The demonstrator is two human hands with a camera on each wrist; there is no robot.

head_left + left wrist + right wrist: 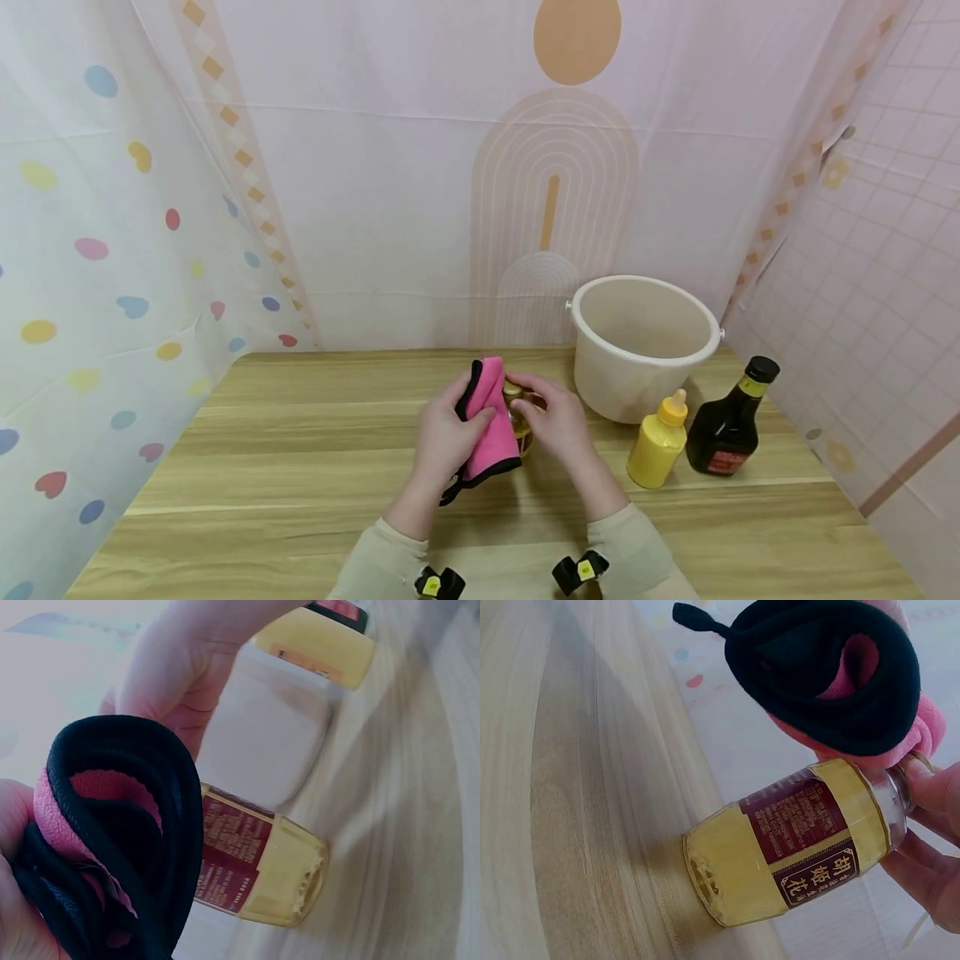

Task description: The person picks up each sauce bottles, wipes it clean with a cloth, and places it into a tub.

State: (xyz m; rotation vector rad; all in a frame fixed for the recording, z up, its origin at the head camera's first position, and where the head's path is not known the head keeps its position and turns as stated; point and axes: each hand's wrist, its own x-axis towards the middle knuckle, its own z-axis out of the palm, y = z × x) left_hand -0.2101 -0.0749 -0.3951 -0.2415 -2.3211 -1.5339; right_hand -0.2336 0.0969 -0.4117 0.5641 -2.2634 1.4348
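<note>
Pink cloth (495,437): black-edged and folded, held above the middle of the worktop (300,442), just left of the oil bottle (802,840).
Left side: bare wood runs from the left edge across to the cloth, giving wide room; the back edge meets the curtain (375,208).
Left hand (442,432): fingers closed round the cloth, thumb laid across its front; the forearm reaches in from the near edge.
Oil bottle: roughly upright, partly behind the cloth; whether its base touches the wood I cannot tell.
Right hand (557,417): thumb and fingers gripping the bottle's neck, forearm angled in from the near edge.
Bucket (611,387): by the back right corner, near the right hand.
Yellow bottle (654,454): upright before the bucket, narrowing the room on this side.
Dark bottle (723,433): upright, near the right edge.
</note>
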